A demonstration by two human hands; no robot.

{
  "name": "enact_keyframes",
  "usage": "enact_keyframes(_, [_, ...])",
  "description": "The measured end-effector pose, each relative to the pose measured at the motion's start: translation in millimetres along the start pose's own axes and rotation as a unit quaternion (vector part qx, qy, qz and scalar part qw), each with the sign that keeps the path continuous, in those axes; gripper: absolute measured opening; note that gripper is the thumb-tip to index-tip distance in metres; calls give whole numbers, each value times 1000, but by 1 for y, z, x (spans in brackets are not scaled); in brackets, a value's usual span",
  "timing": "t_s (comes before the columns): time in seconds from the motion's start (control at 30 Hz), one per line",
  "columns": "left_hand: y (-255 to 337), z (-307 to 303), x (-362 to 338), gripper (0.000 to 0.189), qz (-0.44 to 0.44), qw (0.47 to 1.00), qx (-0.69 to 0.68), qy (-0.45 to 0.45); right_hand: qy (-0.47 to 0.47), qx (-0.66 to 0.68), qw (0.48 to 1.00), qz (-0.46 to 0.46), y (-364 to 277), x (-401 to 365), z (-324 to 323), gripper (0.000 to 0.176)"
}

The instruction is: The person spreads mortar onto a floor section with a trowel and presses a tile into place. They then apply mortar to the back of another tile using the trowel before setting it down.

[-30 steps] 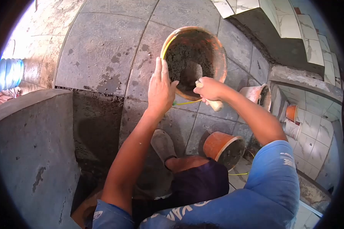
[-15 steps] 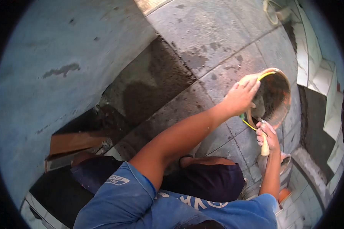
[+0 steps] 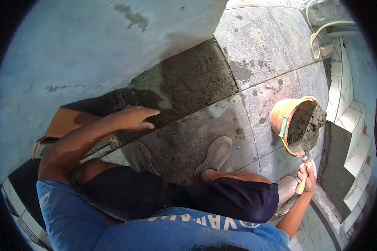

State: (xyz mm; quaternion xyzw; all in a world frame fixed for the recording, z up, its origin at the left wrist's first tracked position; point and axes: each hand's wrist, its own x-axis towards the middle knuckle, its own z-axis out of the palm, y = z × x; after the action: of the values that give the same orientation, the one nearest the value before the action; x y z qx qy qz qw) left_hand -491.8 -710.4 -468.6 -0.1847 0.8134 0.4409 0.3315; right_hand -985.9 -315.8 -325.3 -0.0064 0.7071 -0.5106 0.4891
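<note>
My right hand (image 3: 308, 178) grips the pale handle of a trowel (image 3: 300, 186). Grey mortar (image 3: 316, 124) is heaped on the blade, at the mouth of an orange bucket (image 3: 281, 113). The bucket leans over on the tiled floor, with more dark mortar inside. My left hand (image 3: 136, 118) is off to the left, fingers apart and empty, above the edge of the dark mortar bed (image 3: 192, 77) beside the wall.
A blue wall (image 3: 113, 46) rises at the left. Grey floor tiles (image 3: 259, 50) carry wet splashes. White tiles (image 3: 351, 154) stand in a row at the right. A pale hose (image 3: 316, 39) lies at upper right. A brown box (image 3: 65, 121) sits by the wall.
My left hand has let go of the bucket rim and moved left, over the mortar bed's edge. The trowel has come up with mortar on it. The view has shifted.
</note>
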Motion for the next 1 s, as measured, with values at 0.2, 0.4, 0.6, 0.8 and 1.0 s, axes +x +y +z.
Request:
enact_keyframes(0.2, [-36, 78, -73, 59, -21, 961, -273, 31, -120, -160, 980, 16, -26, 1, 116, 44])
enact_keyframes(0.4, [-52, 210, -71, 48, -32, 928, -277, 246, -285, -337, 893, 87, 5, 64, 272, 30])
enact_keyframes(0.6, [-58, 305, -39, 40, 6, 878, -62, 474, -282, -447, 847, 58, 118, 146, 379, 28])
enact_keyframes(0.8, [-49, 318, -16, 42, -47, 848, -19, 528, -97, -704, 687, -150, 111, 131, 379, 36])
enact_keyframes(1.0, [-58, 324, -10, 43, -33, 846, 30, 531, -198, -753, 613, -132, 132, 156, 421, 39])
